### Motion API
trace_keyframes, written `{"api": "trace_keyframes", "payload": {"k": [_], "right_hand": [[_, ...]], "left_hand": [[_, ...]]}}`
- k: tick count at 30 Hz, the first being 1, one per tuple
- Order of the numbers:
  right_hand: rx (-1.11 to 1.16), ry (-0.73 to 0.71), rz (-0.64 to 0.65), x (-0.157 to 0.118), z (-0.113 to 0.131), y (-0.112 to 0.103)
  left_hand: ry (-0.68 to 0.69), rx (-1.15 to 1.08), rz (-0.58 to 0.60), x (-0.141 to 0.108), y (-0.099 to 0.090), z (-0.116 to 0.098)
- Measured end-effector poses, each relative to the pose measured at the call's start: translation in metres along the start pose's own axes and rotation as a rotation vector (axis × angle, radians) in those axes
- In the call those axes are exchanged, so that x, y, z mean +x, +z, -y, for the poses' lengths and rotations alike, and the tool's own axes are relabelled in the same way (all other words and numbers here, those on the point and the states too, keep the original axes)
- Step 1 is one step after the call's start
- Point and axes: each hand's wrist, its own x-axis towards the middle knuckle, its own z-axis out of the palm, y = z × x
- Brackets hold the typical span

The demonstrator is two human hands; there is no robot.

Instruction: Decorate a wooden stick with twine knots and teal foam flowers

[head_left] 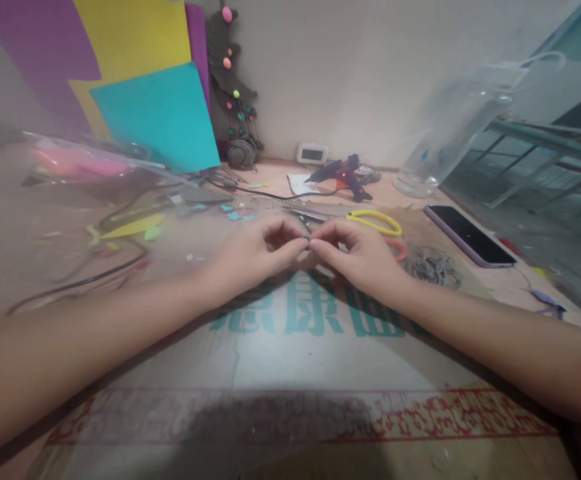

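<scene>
My left hand (265, 250) and my right hand (355, 253) meet at the fingertips in the middle of the view, above the printed sheet (280, 360). Each thumb is pressed to its index finger. Something small and dark seems to sit at the fingertips, too small to make out. Just behind the hands lie scissors with yellow handles (377, 221), and an orange handle (398, 249) shows beside my right hand. A tangle of grey cord (433, 265) rests right of that hand.
At the back stand a glue gun (343, 175), a small digital display (312, 153) and a clear bottle (433, 147). A phone (470, 237) lies right. Coloured sheets (157, 120), a pink-filled bag (80, 160), a black cable (85, 279) and foam scraps (235, 215) are left.
</scene>
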Motion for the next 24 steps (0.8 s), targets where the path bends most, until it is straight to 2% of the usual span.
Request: {"api": "trace_keyframes", "payload": {"k": [8,16,22,24], "right_hand": [[0.159,0.026,0.048,-0.0025,-0.0052,0.0013],[0.17,0.075,0.001,-0.0011,-0.0062,0.0022],[0.226,0.055,0.021,-0.002,-0.009,0.0016],[0.169,0.039,0.013,-0.0014,-0.0092,0.0004]], "left_hand": [[0.003,0.033,-0.015,0.0006,-0.0009,-0.0002],[0.011,-0.017,0.013,0.0003,-0.001,0.0056],[-0.022,-0.004,-0.023,0.0013,0.0008,0.0044],[-0.026,-0.02,-0.039,0.0016,-0.0001,0.0036]]}}
